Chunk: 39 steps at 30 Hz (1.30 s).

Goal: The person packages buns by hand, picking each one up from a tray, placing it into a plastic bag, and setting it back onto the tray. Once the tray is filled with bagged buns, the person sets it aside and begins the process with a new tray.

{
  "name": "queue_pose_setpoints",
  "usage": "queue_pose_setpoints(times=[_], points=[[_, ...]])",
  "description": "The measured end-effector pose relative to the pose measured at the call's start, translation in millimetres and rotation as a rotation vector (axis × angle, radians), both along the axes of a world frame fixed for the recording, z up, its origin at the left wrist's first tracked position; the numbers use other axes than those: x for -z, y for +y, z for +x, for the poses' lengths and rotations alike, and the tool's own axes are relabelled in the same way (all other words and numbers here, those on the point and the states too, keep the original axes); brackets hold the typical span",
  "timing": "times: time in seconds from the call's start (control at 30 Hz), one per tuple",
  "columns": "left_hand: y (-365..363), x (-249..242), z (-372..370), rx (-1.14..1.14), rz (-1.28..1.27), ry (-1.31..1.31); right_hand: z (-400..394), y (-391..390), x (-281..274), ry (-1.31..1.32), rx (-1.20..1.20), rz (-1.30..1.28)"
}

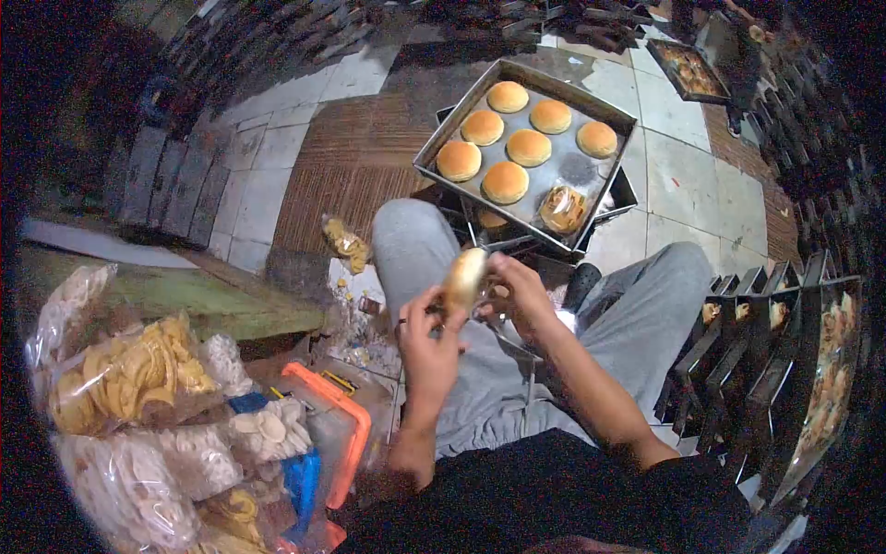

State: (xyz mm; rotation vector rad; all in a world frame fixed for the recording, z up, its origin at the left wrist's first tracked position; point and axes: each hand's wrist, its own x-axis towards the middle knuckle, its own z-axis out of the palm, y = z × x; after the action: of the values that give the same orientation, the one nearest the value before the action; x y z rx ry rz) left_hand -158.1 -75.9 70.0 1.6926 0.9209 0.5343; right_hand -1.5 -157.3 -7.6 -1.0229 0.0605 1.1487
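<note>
A pale golden bun [464,280] is held on edge above my lap, its lower end in the fingers of my left hand [431,340]. My right hand [519,288] is at the bun's right side, fingers bent together; what they pinch is too blurred to make out. In front of my knees, a metal tray [503,175] bears several round golden-brown buns [529,148]. One bun in clear wrapping [562,210] lies in the tray's near right corner.
Plastic bags of yellow and white pieces [138,374] fill the lower left, beside an orange-edged crate [355,434]. A small bag [345,244] lies left of my knee. Stacked trays [766,388] stand at right; another tray [688,71] is farther back.
</note>
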Motion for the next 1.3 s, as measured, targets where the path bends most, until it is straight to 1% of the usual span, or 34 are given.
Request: queue_pose_setpoints(times=[0.03, 0.07, 0.1, 0.17, 0.2, 0.23, 0.27, 0.33, 0.37, 0.4, 0.43, 0.47, 0.5, 0.53, 0.57, 0.6, 0.63, 0.67, 0.73, 0.77, 0.8, 0.83, 0.9, 0.93, 0.97, 1.03, 1.07, 1.1, 1.13, 1.17, 1.2, 1.23, 1.27, 1.3], points=[[-6, 6, 7, 0.147, 0.513, 0.125, 9, -11, -6, 0.152, -0.004, 0.112], [-12, 12, 14, 0.257, 0.449, 0.148, 15, -13, -4, -0.01, -0.01, 0.094], [-16, 11, 24, 0.271, 0.448, 0.135, 20, -14, -1, -0.17, -0.015, 0.068], [-21, 4, 47, 0.372, 0.683, 0.093, 48, -18, -18, -0.203, -0.098, -0.059], [-23, -8, 58, 0.363, 0.585, 0.068, 75, -19, -22, -0.46, -0.094, -0.089], [-19, -9, 66, 0.377, 0.582, 0.055, 113, -17, 23, -0.556, -0.009, -0.184], [-15, -10, 71, 0.394, 0.575, -0.012, 146, -12, 20, -0.311, 0.047, -0.005], [-15, -15, 75, 0.385, 0.491, -0.099, 195, -37, 22, -0.603, 0.299, -0.432], [-12, -10, 75, 0.396, 0.49, -0.112, 202, -49, 23, -0.7, 0.352, -0.71], [-8, 3, 75, 0.446, 0.39, -0.1, 185, -59, 17, -0.94, 0.395, -0.772], [-10, 16, 69, 0.494, 0.278, -0.081, 165, -77, 30, -1.289, 0.349, -0.818], [-13, 28, 67, 0.474, 0.192, -0.046, 120, -73, -9, -1.093, 0.18, -0.864], [-14, 55, 60, 0.528, 0.214, 0.061, 81, -78, -4, -1.097, 0.027, -0.821], [-14, 76, 54, 0.577, 0.239, 0.165, 50, -86, 5, -1.191, -0.226, -0.762], [-14, 78, 52, 0.579, 0.245, 0.149, 18, -97, 32, -1.328, -0.343, -0.606], [-15, 78, 51, 0.777, 0.425, 0.323, -9, -108, 50, -1.368, -0.574, -0.684], [-16, 79, 50, 0.971, 0.603, 0.506, -29, -107, 45, -1.378, -0.665, -0.721], [-16, 79, 52, 0.975, 0.6, 0.499, -43, -112, 58, -1.567, -0.548, -0.628], [-10, 76, 62, 0.892, 0.437, 0.319, -30, -94, 30, -1.622, -0.485, -0.651], [-9, 71, 61, 0.897, 0.431, 0.324, -31, -90, 18, -1.658, -0.431, -0.666], [-5, 58, 66, 0.94, 0.318, 0.456, -28, -95, 18, -1.384, -0.486, -0.594], [-2, 52, 70, 0.973, 0.205, 0.586, -28, -96, 18, -1.387, -0.481, -0.591], [-6, 62, 71, 0.978, 0.244, 0.586, -32, -105, 17, -1.129, -0.427, -0.545], [-10, 66, 69, 0.987, 0.281, 0.589, -29, -110, 30, -1.238, -0.486, -0.527], [-15, 70, 65, 0.988, 0.279, 0.597, -25, -117, 37, -1.232, -0.486, -0.522], [-23, 70, 61, 0.678, 0.416, 0.084, 8, -111, 27, -1.928, -0.224, -0.482], [-33, 82, 63, 0.513, 0.363, -0.07, 23, -106, 8, -1.929, -0.213, -0.474], [-28, 83, 64, 0.512, 0.37, -0.061, 35, -100, -24, -1.735, -0.133, -0.405], [-16, 80, 65, 0.64, 0.321, 0.034, 46, -99, -51, -1.537, -0.06, -0.337], [-7, 75, 71, 0.764, 0.271, 0.129, 59, -101, -65, -1.376, -0.181, -0.279], [-4, 56, 82, 0.636, 0.389, 0.237, 64, -102, -77, -1.415, -0.183, -0.291], [11, 47, 94, 0.667, 0.581, 0.18, 65, -101, -88, -1.457, -0.18, -0.304], [23, 33, 103, 0.693, 0.681, 0.172, 63, -101, -102, -1.459, -0.172, -0.295], [29, 20, 110, 0.717, 0.776, 0.163, 62, -101, -116, -1.292, -0.278, -0.341]])
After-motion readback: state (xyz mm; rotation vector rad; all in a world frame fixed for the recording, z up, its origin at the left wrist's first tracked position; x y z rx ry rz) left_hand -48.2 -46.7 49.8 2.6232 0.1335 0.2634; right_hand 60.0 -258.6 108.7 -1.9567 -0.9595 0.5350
